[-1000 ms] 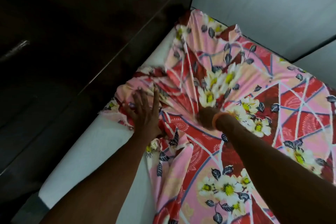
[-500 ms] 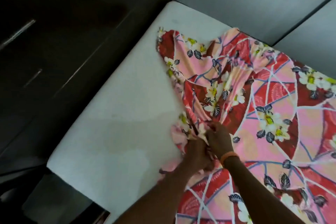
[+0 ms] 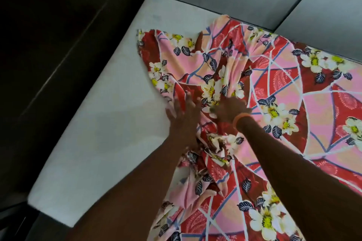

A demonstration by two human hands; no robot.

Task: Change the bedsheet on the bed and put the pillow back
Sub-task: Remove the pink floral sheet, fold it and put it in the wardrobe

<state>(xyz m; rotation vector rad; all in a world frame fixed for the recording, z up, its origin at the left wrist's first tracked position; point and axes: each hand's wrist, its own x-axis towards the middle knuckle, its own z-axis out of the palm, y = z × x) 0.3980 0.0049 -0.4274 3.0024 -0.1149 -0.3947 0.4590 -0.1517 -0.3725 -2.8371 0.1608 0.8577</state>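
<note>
On the bare mattress [image 3: 101,133], bunched bedsheet [image 3: 274,88], left hand [image 3: 184,115] flat, right hand [image 3: 229,110] gripping.

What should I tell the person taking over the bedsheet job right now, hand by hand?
Left hand: fingers straight and spread, lying flat at the sheet's bunched left edge, gripping nothing.
Right hand: on the gathered folds; motion blur hides whether it grips them.
Floral bedsheet: covers the right part of the mattress, bunched in a ridge under and below both hands.
Bare white mattress: its left strip and far left corner are uncovered.
Pillow: not in view.
Done: the sheet lies partly on the bed.
Left: probably finish moving the sheet, then put the pillow back.
</note>
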